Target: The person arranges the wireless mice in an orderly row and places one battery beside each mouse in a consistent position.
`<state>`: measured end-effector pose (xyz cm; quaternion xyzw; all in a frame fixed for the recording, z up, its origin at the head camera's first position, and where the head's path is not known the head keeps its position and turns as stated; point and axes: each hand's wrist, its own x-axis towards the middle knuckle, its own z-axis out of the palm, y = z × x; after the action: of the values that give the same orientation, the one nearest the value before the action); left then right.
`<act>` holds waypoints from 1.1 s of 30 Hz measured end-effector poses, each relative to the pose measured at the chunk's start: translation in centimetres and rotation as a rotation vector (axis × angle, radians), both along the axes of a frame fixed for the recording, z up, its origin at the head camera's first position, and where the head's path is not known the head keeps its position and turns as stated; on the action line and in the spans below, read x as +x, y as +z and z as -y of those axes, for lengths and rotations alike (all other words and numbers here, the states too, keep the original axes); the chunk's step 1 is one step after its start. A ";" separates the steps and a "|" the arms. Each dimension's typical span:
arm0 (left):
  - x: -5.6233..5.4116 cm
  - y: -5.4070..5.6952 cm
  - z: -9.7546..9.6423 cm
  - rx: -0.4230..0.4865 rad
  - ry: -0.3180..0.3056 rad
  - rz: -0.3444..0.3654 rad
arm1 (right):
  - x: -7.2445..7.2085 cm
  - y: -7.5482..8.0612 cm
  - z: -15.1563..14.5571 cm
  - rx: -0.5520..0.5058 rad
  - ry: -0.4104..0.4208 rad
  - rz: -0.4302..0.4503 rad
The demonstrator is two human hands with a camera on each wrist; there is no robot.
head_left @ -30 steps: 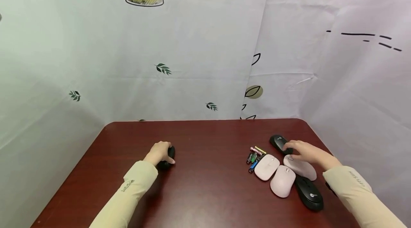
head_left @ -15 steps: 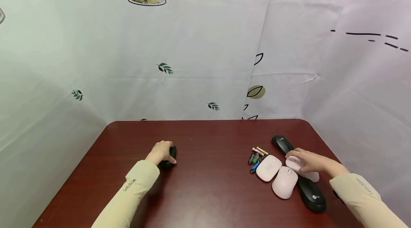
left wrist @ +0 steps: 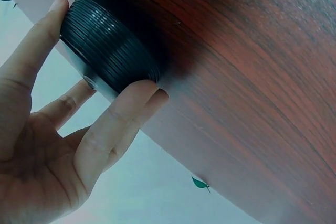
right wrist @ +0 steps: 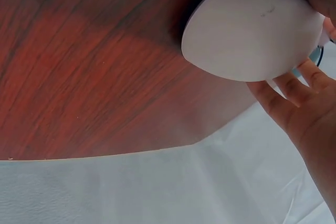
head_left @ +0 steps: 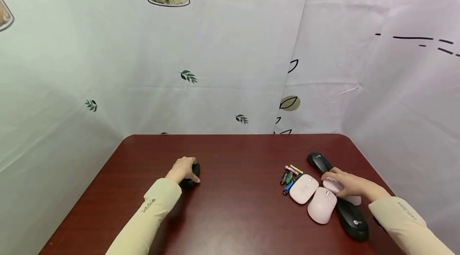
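Six computer mice show in the head view on the dark red wooden counter (head_left: pixel 233 207): three black, three pale pink. The left hand (head_left: pixel 183 169) covers one black mouse (head_left: pixel 191 179) at nine o'clock. The right hand (head_left: pixel 346 183) rests on a pale pink plastic mouse (head_left: pixel 336 186) at three o'clock, beside several small batteries (head_left: pixel 289 174).

Left wrist view: thumb and fingers (left wrist: pixel 131 108) clasp the ribbed black mouse (left wrist: pixel 107 51).

Right wrist view: fingers (right wrist: pixel 294 85) curl under the pink mouse (right wrist: pixel 252 30).

left hand (head_left: pixel 183 169) covering most of black mouse (head_left: pixel 191 176), batteries (head_left: pixel 289 175) too small to read
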<state>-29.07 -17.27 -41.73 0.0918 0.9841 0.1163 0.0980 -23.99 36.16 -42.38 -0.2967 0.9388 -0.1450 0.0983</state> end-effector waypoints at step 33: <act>0.5 -0.1 -0.3 -0.012 0.031 -0.011 | 0.3 -0.3 -0.3 0.070 -0.050 -0.202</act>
<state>-28.58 -16.93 -41.80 0.0764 0.9866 0.1113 0.0912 -23.70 36.43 -42.65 -0.2825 0.9555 -0.0839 0.0097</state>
